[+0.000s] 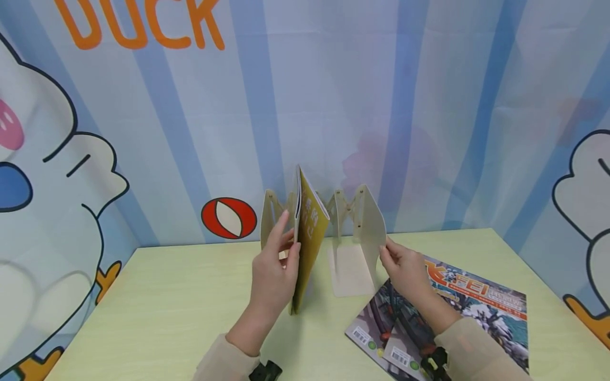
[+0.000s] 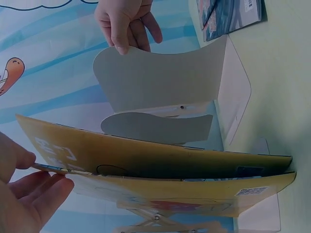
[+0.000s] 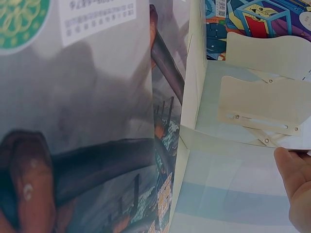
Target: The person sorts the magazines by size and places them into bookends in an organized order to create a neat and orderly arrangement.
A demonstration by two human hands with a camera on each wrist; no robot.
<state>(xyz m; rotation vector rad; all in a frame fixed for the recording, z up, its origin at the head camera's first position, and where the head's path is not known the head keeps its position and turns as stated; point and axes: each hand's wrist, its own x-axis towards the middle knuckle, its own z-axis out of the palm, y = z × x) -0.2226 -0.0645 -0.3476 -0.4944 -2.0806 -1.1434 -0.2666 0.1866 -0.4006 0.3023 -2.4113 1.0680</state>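
Observation:
A cream expanding bookend (image 1: 374,222) with folding crossed struts stands against the backdrop. Upright among its plates is a thin yellow book (image 1: 312,238), its cover facing right; the left wrist view shows two yellow covers slightly apart, and I cannot tell whether they belong to one book or two. My left hand (image 1: 274,270) pinches the near edge of the yellow book between thumb and fingers. With thumb and fingertips, my right hand (image 1: 407,267) grips the front edge of the bookend's right end plate (image 2: 160,75). Part of the bookend's left side is hidden behind the book.
Overlapping comic-style magazines (image 1: 491,323) lie flat at the table's right, under my right forearm. The pale yellow table (image 1: 190,296) ends at a blue striped cartoon backdrop (image 1: 319,95) close behind the bookend.

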